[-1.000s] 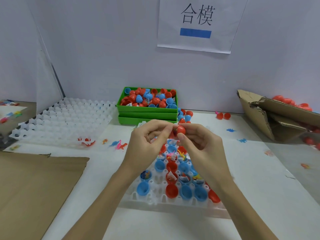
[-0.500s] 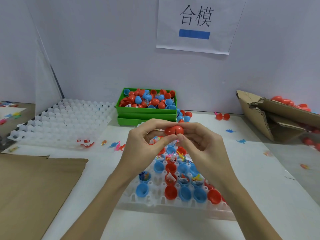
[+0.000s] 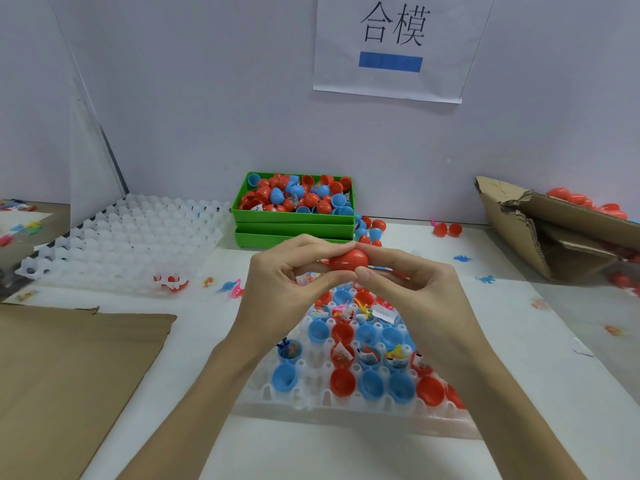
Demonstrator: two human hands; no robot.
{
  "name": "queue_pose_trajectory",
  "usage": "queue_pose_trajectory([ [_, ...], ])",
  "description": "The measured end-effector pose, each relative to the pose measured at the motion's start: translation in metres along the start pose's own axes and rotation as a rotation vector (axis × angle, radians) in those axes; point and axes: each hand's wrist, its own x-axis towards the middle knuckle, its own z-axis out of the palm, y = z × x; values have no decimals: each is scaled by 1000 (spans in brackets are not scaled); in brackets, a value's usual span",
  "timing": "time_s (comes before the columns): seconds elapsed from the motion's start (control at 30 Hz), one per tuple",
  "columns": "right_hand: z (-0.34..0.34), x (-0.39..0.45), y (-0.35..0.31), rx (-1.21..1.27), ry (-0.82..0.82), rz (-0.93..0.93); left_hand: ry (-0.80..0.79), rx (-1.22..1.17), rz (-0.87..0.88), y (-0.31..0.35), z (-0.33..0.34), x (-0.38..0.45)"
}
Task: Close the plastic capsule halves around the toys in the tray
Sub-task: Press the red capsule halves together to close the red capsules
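Hands meeting above the far edge of the tray (image 3: 346, 408): the left hand (image 3: 287, 289) and right hand (image 3: 415, 292) both pinch 1 red capsule (image 3: 348, 259) between thumb and curled fingertips, pressing from opposite ends. Its 2 halves now appear fully joined, with only a faint seam visible; 0.5 s ago a gap still showed between them, and 1.0 s ago the right hand held a red half apart from the left. This capsule therefore seems closed and ready to be set aside. Many open red and blue halves (image 3: 343, 382), several holding toys, sit in the tray on the desk (image 3: 554, 393), so much of the task remains. Background items include a green bin (image 3: 294, 216) of loose halves at the desk's far edge, an empty white tray (image 3: 128, 240) at far left, and cardboard (image 3: 69, 375) at near left.
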Motion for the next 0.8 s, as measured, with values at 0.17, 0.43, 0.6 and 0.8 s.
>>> queue_pose_trajectory([
  [0.17, 3, 0, 4, 56, 44, 66, -17, 108, 19, -4, 4, -1],
  [0.43, 8, 1, 6, 675, -76, 392, -52, 172, 45, 3, 20, -6],
  [0.6, 8, 0, 7, 888, -205, 482, -46, 95, 12, 5, 16, -5],
  [0.8, 10, -3, 5, 1076, -355, 494, -99, 104, 27, 10, 10, -2],
])
